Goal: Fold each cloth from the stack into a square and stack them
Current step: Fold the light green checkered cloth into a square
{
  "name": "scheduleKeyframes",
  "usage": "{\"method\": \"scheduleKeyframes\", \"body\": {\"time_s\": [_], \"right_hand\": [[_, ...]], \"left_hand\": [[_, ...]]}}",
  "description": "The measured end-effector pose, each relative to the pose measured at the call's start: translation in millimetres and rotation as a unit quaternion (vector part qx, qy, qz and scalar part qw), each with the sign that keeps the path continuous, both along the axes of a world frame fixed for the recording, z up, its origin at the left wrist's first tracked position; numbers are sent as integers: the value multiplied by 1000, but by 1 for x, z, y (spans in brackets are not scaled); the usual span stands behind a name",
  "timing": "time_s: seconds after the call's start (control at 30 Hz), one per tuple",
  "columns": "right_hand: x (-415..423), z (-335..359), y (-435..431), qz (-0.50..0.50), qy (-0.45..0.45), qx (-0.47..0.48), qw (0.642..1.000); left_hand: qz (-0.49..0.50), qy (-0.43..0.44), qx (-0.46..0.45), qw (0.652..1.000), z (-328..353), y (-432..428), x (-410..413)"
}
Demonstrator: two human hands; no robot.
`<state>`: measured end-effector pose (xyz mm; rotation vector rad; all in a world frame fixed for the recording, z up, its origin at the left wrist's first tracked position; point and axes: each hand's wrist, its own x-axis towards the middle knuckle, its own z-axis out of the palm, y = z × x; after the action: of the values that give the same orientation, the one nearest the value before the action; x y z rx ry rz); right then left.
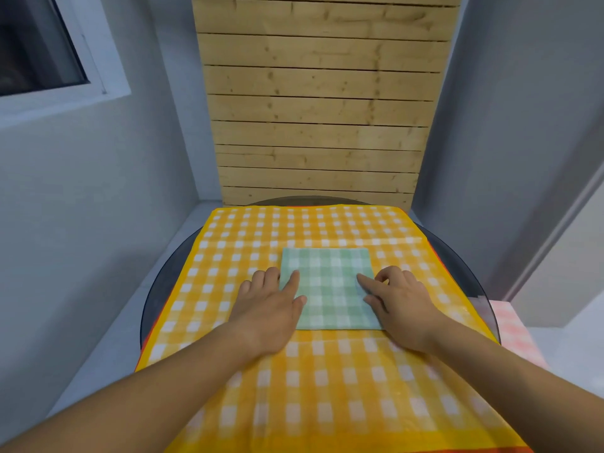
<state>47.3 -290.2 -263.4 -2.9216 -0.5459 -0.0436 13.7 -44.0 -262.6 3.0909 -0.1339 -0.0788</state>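
Head view: I see left hand [271, 305] at nine, right hand [400, 305] at three o'clock pressing green cloth [330, 289], forefingers [292, 283] straight, holding nothing.

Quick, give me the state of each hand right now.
Left hand: open, index finger and thumb pressing the green cloth, holding nothing.
Right hand: open, index finger pressing the same cloth, holding nothing.

Left hand [271, 305] and right hand [400, 299]: both bare. Forearms [163, 384] bare as well, uncovered all the way down to the lower frame edge.
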Motion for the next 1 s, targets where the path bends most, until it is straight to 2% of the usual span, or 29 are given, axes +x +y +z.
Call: {"method": "scheduleKeyframes", "body": {"time_s": [0.1, 0.17, 0.2, 0.27, 0.3, 0.33, 0.37, 0.47, 0.53, 0.63, 0.8, 0.9, 1.0], "right_hand": [[-1, -2, -11, 15, 3, 10, 1000], [-1, 4, -12, -5, 46, 97, 994], [-2, 10, -10, -30, 77, 167, 982], [-1, 22, -4, -89, 133, 302, 940], [0, 28, -1, -113, 149, 343, 921], [1, 32, 2, -130, 160, 368, 906], [2, 35, 6, -146, 173, 388, 893], [3, 40, 14, -191, 213, 441, 851], [1, 41, 15, -201, 226, 460, 835], [-6, 42, 12, -197, 212, 440, 850], [-20, 46, -15, -164, 110, 408, 892], [-34, 58, -51, -161, 60, 415, 893], [-52, 66, -98, -177, 25, 425, 887]], "left_hand": [[-12, 21, -21, 1000, 4, 8, 0], [4, 39, -108, 993, 11, 10, 3], [37, 46, -204, 977, 17, 9, 5], [121, 48, -409, 903, 30, 7, 9], [157, 52, -476, 864, 36, 5, 11], [180, 54, -510, 840, 38, 4, 13], [191, 55, -528, 826, 39, 3, 14], [202, 47, -534, 820, 35, 4, 18], [212, 48, -543, 811, 33, 6, 19], [204, 61, -558, 802, 36, 3, 17], [124, 30, -596, 793, 46, -22, 4], [60, 4, -590, 805, 50, -58, -6], [7, 21, -592, 806, 47, -105, -15]]}}
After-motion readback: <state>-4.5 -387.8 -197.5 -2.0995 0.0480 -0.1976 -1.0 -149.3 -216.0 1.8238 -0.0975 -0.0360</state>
